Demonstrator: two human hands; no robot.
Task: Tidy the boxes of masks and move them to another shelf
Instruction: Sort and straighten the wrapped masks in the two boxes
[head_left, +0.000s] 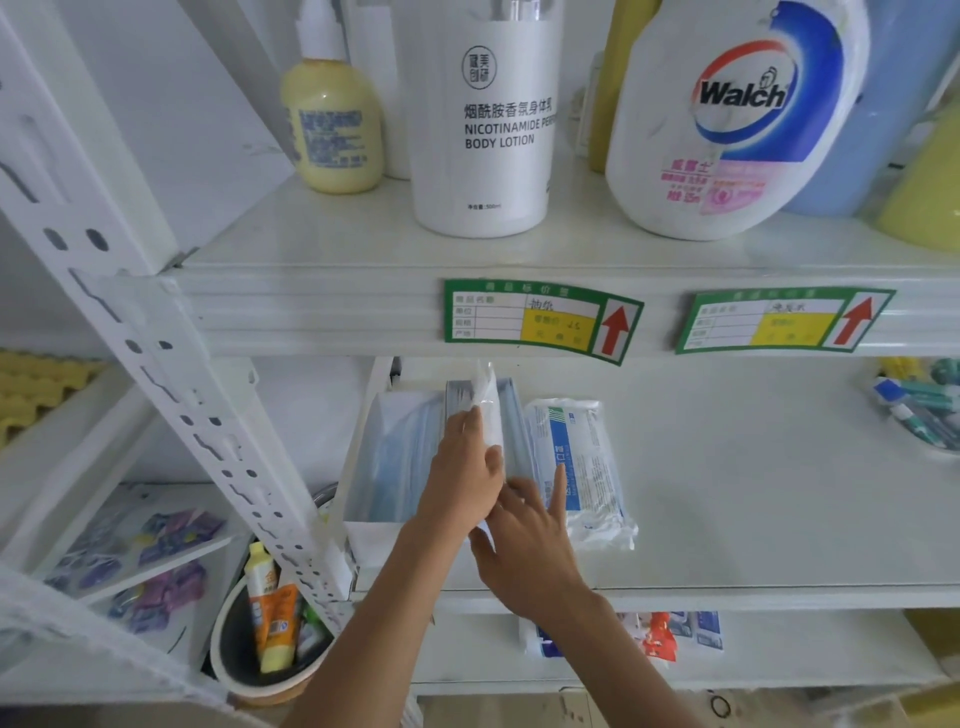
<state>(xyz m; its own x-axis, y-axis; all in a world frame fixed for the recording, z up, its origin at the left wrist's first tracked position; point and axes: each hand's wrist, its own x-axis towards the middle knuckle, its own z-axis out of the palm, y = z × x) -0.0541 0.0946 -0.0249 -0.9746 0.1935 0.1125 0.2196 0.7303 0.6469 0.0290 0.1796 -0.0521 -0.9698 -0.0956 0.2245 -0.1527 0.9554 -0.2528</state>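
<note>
White metal shelving fills the view. On the middle shelf (727, 493), at its left end, an open white box (363, 467) holds pale blue masks (400, 457). The left hand (460, 478) reaches in, its fingers curled around a clear plastic mask packet (488, 410) standing upright at the box's right side. The right hand (530, 545) is just beside it, fingers loosely spread, the index finger resting on a blue-and-white wrapped mask pack (582, 467) lying flat on the shelf beside the box. Above stand a body lotion bottle (483, 130) and a detergent jug (727, 119)
</note>
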